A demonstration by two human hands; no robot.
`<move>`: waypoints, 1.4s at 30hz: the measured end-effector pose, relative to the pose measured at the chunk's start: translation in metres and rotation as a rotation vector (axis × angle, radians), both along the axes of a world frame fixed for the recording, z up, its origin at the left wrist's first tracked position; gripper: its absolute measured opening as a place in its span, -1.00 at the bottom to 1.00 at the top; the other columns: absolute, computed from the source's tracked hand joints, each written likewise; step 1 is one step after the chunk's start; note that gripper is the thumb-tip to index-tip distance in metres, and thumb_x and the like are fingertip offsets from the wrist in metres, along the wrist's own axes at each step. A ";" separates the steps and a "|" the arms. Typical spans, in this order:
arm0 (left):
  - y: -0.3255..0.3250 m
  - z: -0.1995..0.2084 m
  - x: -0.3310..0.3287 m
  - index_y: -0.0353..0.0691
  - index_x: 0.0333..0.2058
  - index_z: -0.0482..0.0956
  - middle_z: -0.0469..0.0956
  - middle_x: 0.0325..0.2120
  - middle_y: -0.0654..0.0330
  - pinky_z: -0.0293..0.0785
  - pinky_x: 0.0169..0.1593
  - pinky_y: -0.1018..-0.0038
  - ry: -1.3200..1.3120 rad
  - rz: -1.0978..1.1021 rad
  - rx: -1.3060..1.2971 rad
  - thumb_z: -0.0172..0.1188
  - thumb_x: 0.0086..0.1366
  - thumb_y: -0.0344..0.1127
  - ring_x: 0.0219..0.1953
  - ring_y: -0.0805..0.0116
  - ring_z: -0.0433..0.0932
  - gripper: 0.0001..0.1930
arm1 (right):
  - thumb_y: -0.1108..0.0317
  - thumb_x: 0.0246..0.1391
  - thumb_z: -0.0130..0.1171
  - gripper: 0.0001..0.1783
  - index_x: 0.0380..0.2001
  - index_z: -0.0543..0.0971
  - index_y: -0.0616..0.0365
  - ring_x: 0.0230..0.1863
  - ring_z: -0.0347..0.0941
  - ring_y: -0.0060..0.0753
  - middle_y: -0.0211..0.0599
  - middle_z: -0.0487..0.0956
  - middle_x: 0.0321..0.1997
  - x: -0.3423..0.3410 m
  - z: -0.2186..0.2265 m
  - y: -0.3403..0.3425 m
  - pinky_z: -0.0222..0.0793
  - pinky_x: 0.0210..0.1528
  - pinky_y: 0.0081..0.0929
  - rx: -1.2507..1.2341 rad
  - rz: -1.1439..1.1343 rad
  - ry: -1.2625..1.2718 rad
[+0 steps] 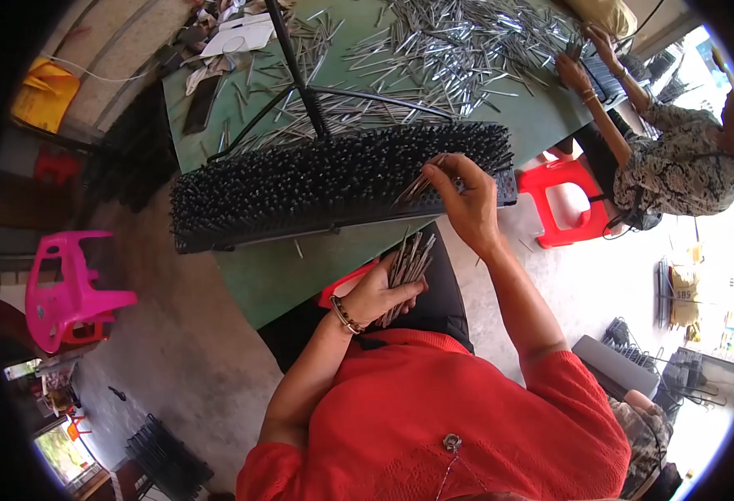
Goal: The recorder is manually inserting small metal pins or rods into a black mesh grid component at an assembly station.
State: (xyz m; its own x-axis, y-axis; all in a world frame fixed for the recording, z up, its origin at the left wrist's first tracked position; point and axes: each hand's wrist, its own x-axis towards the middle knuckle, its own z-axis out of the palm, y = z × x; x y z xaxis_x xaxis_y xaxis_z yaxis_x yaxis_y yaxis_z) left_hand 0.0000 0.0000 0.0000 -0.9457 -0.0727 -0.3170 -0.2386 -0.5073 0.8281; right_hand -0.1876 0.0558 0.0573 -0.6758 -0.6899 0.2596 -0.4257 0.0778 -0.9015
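Sitting at a green table point(542, 125), the person in a red top works over a long black rack point(300, 188) packed with upright pins, which lies across the table's near edge, in front of the chest. Far to the left a pink plastic stool point(70, 288) stands on the concrete floor, well apart from the work.

The left hand point(379, 296) is closed around a bundle of thin grey metal rods point(406, 269), held low near the lap and just under the table edge, the rods fanning upward out of the fist. A beaded bracelet sits on that wrist. The right hand point(467, 196) is pinched shut on a few more rods at the rack's right end, fingertips touching the pin field there.

The rods look light, stiff and smooth, so they would likely slip lengthwise out of a loose fist; a firm grasp near the middle of the bundle seems safest, with single rods taken near one end between thumb and forefinger. Their ends may be sharp, though that cannot be told here.

Beyond the rack a heap of loose rods point(459, 50) covers the table top. To the right stands a red stool point(563, 200), and another person in a patterned top point(676, 167) reaches both hands onto the table's far corner.
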 end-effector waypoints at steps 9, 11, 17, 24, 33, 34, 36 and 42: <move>0.003 -0.005 -0.002 -0.25 -0.09 0.30 0.49 -0.40 0.22 0.43 -0.48 0.65 0.018 0.018 0.013 0.09 0.19 -0.47 -0.52 0.58 0.46 -0.70 | 0.50 -0.03 0.16 -0.89 -0.39 0.52 0.30 -0.41 0.47 -0.38 -0.23 0.52 -0.42 -0.006 0.007 -0.001 0.36 -0.34 -0.54 -0.052 0.061 0.157; 0.003 -0.006 -0.001 -0.24 -0.08 0.29 0.49 -0.40 0.22 0.43 -0.48 0.65 0.011 0.015 0.014 0.09 0.19 -0.47 -0.52 0.58 0.46 -0.69 | 0.55 -0.06 0.16 -0.92 -0.42 0.51 0.32 -0.38 0.46 -0.44 -0.25 0.52 -0.40 -0.007 0.004 -0.002 0.34 -0.30 -0.57 -0.055 0.101 0.269; 0.004 -0.005 -0.001 -0.24 -0.06 0.27 0.49 -0.39 0.24 0.43 -0.48 0.65 0.013 0.011 0.020 0.09 0.19 -0.46 -0.51 0.59 0.46 -0.66 | 0.56 -0.11 0.20 -0.86 -0.39 0.51 0.28 -0.35 0.46 -0.33 -0.24 0.52 -0.37 -0.007 0.001 -0.004 0.35 -0.30 -0.51 -0.108 0.246 0.411; 0.003 -0.004 0.000 -0.23 -0.07 0.28 0.49 -0.39 0.24 0.43 -0.48 0.66 -0.006 0.011 0.014 0.10 0.20 -0.44 -0.51 0.60 0.45 -0.67 | 0.52 -0.16 0.25 -0.82 -0.39 0.52 0.22 -0.36 0.44 -0.26 -0.24 0.52 -0.36 -0.012 0.007 -0.005 0.34 -0.32 -0.45 -0.129 0.319 0.612; 0.004 -0.005 0.000 -0.24 -0.10 0.29 0.49 -0.40 0.24 0.42 -0.49 0.66 -0.005 0.016 0.007 0.10 0.19 -0.42 -0.52 0.60 0.44 -0.70 | 0.51 -0.17 0.25 -0.83 -0.41 0.53 0.20 -0.33 0.44 -0.27 -0.26 0.54 -0.36 -0.007 -0.011 -0.006 0.31 -0.25 -0.43 -0.107 0.328 0.535; 0.005 -0.005 0.000 -0.24 -0.10 0.29 0.49 -0.40 0.24 0.42 -0.49 0.66 -0.007 0.018 0.011 0.10 0.19 -0.43 -0.52 0.60 0.44 -0.69 | 0.47 -0.16 0.24 -0.83 -0.41 0.53 0.18 -0.32 0.43 -0.28 -0.30 0.54 -0.36 -0.006 -0.015 -0.005 0.30 -0.24 -0.43 -0.098 0.288 0.515; 0.005 -0.005 0.000 -0.24 -0.09 0.29 0.49 -0.40 0.23 0.42 -0.50 0.66 -0.008 0.021 0.016 0.10 0.19 -0.43 -0.52 0.60 0.44 -0.69 | 0.42 -0.15 0.23 -0.84 -0.40 0.54 0.15 -0.32 0.43 -0.28 -0.33 0.55 -0.36 -0.003 -0.016 -0.005 0.29 -0.23 -0.43 -0.090 0.250 0.495; 0.006 -0.007 0.001 -0.24 -0.10 0.30 0.49 -0.41 0.23 0.41 -0.51 0.66 -0.008 0.043 0.019 0.09 0.19 -0.44 -0.53 0.61 0.44 -0.70 | 0.52 -0.17 0.25 -0.78 -0.35 0.55 0.18 -0.32 0.47 -0.34 -0.31 0.57 -0.37 0.006 -0.012 -0.003 0.31 -0.22 -0.48 -0.047 0.134 0.598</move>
State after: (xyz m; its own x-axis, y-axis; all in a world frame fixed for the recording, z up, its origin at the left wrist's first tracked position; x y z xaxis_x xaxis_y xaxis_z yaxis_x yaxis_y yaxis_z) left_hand 0.0015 0.0055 -0.0066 -0.9391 -0.1074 -0.3264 -0.2228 -0.5326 0.8165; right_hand -0.1820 0.0526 0.0453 -0.3116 -0.7374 0.5993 -0.8620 -0.0461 -0.5048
